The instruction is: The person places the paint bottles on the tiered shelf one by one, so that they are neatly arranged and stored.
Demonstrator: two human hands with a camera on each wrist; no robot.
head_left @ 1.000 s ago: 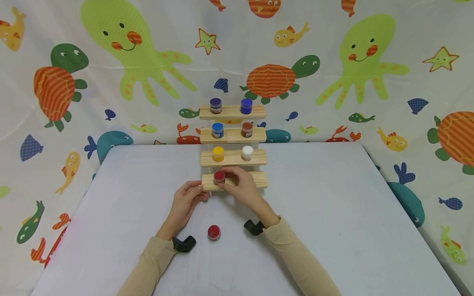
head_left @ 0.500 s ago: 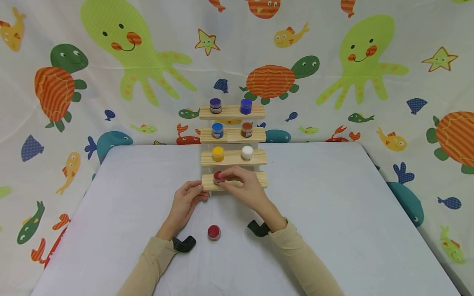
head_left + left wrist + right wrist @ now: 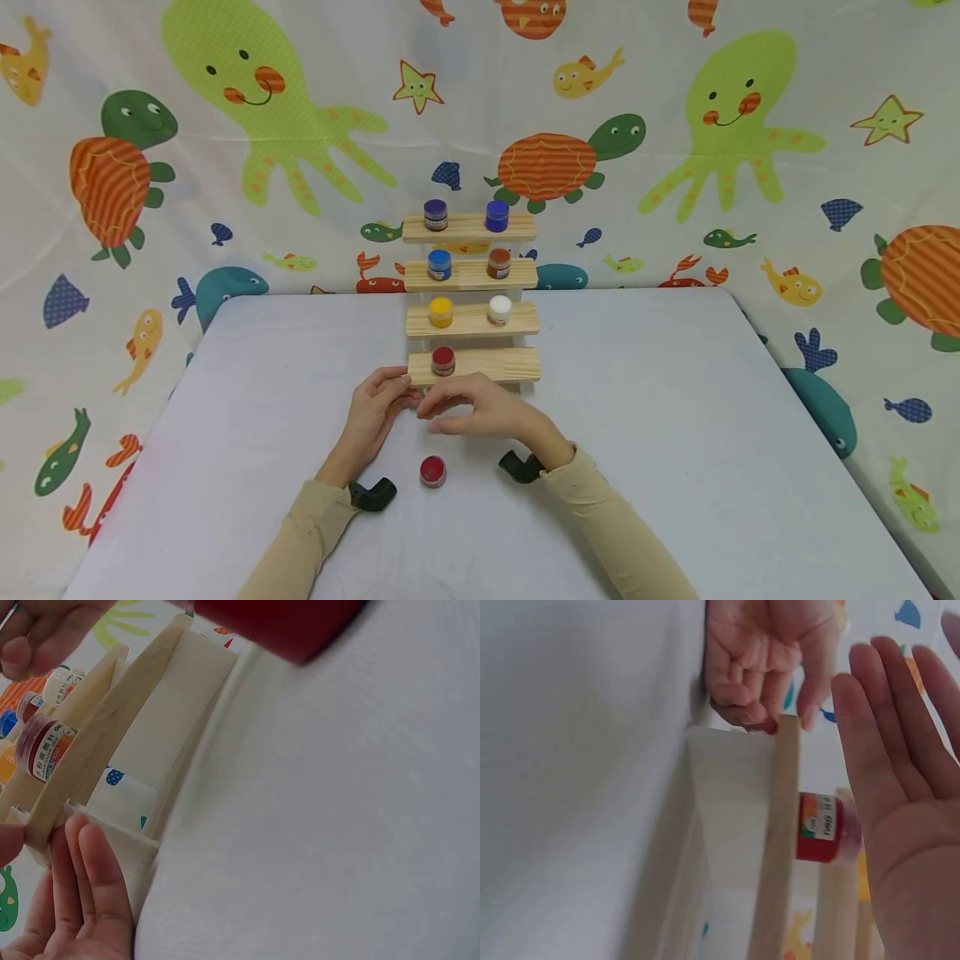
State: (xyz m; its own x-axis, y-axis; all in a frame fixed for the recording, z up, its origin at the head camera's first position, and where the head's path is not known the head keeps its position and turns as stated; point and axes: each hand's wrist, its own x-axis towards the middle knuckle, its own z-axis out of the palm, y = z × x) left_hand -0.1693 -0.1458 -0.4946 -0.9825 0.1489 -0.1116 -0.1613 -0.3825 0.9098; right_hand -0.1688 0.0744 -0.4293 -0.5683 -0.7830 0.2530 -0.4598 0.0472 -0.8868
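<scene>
A four-step wooden display rack holds small paint jars. My left hand grips the left end of its lowest board, thumb on the board and fingers beneath. On that board, toward the left, stands a dark red paint jar with a clear lid and a printed label. My right hand hovers in front of the rack, fingers extended and holding nothing. Nearer to me, a second red paint jar stands on the white table; it looms large and blurred at the top of the left wrist view.
Higher boards carry a yellow jar, a white jar, a blue jar, a brown jar, a purple jar and a dark blue jar. A sea-animal curtain hangs behind the white table.
My right hand has let go of the red paint jar on the lowest board and drawn back toward me. My left hand has stayed at the board's end.
</scene>
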